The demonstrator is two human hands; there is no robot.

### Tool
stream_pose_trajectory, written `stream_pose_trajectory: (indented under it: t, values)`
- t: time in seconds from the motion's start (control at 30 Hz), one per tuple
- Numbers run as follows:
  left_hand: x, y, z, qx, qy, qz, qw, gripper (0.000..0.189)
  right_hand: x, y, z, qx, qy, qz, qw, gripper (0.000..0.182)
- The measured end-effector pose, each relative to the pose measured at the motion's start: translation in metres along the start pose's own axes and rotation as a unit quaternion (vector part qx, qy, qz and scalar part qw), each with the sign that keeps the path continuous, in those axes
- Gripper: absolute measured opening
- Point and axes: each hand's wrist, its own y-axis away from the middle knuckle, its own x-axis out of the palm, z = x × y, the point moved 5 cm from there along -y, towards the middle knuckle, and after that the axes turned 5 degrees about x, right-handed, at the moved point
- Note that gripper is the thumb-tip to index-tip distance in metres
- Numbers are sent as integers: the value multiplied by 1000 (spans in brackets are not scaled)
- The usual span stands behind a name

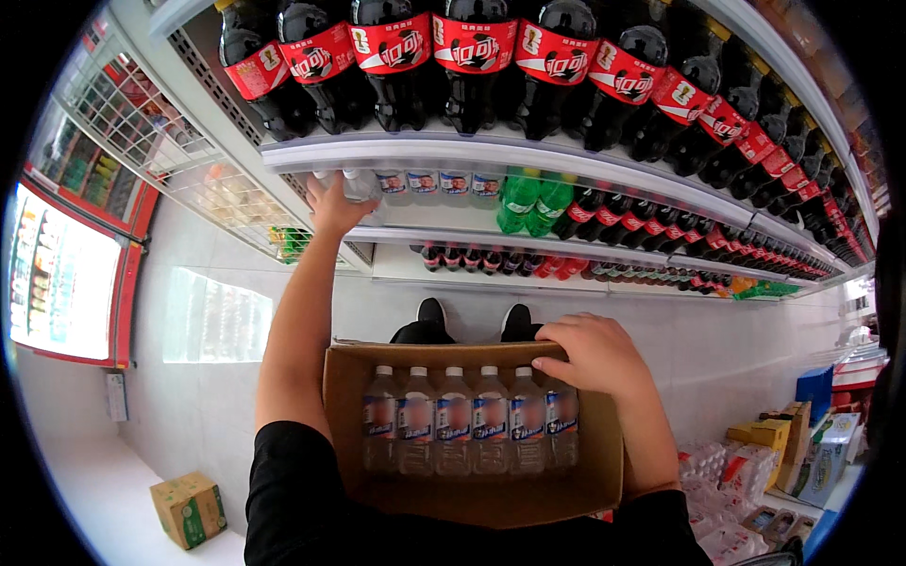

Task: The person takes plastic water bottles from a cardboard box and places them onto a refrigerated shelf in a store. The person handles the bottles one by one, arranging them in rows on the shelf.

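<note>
My left hand [335, 206] reaches to the left end of the middle shelf. Its fingers are at two clear plastic bottles [362, 185] with white caps, the thumb spread to the right; whether it grips one is hidden. Beside them stands a row of clear labelled bottles [423, 184]. An open cardboard box [473, 501] is close against my body. My right hand [593, 355] holds the box's far rim near the right corner, fingers outside and thumb inside. Within the box, several clear bottles [454, 442] with white caps and blue labels line up toward the far side.
Large cola bottles [473, 46] fill the shelf above. Green bottles [520, 201] and more cola continue rightward, with small bottles [491, 260] below. A wire basket rack [141, 134] borders the left. A closed carton [187, 511] and shrink-wrapped packs [722, 488] sit on the floor.
</note>
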Motion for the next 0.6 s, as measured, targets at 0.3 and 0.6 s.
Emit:
stream_pose_trajectory:
  t: [0.3,0.6]
  values:
    - [9,8,-16,-10,17,-126,992,91,0,0,-5,20,17,2,1000,33]
    - [-2,25,28,110,106,-287,946,74,-2,-4,-3,25,12,13,1000,33]
